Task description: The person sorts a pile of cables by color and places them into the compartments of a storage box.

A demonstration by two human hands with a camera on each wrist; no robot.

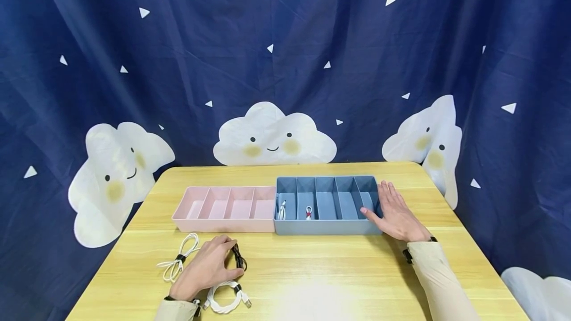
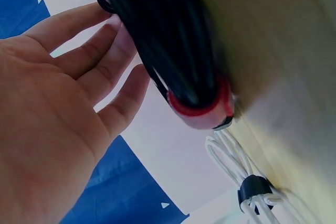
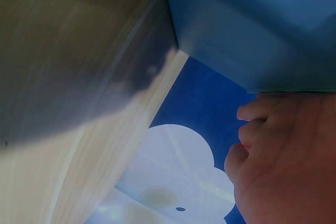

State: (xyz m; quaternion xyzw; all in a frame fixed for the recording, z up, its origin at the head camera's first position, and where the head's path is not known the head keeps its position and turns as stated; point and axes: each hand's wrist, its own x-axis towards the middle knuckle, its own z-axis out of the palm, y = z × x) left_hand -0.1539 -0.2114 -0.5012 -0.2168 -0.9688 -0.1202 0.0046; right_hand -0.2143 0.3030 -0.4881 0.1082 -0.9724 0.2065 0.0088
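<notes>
A bundled black cable [image 1: 238, 256] lies on the table beside my left hand [image 1: 209, 264]. The left hand's fingertips reach the bundle, and in the head view its thumb is spread apart near the lower end. In the left wrist view the black bundle [image 2: 168, 40] shows a red band around it. My right hand [image 1: 397, 214] rests against the right end of the blue divided box [image 1: 327, 227], fingers straight along the outside and thumb over the rim. Inside the blue box's two left compartments lie a white cable [image 1: 282, 210] and a small cable with a red tie [image 1: 309, 212].
A pink divided box [image 1: 223, 225] adjoins the blue box on the left. Two white cables lie near the left hand: one with a black tie [image 1: 173, 264] and a coiled one [image 1: 223, 307]. A dark blue cloud-print curtain [image 1: 276, 78] hangs behind the wooden table [image 1: 339, 266].
</notes>
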